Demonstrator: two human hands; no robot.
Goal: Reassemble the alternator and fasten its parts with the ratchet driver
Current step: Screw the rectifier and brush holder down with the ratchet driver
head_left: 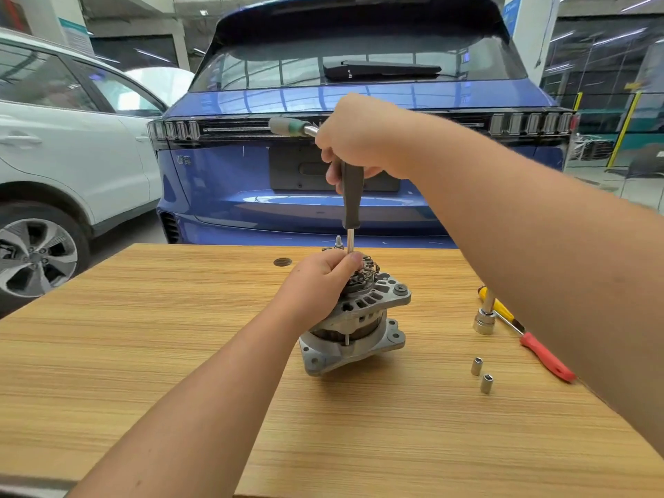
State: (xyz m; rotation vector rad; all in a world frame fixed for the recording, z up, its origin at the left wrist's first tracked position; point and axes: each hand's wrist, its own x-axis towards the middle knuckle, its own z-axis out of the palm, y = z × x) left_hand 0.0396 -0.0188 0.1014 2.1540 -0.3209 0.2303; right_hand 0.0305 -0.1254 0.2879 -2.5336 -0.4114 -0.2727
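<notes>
At table (143,354) centre, on alternator (359,318) standing upright: fastening step in hand, left hand (319,282) pinching shaft at housing top, right hand (355,138) closed around ratchet driver (352,195) held vertical; next, presumably, steady downward pressure and turning; spare sockets (481,375) and screwdriver (546,354) lying right.
</notes>
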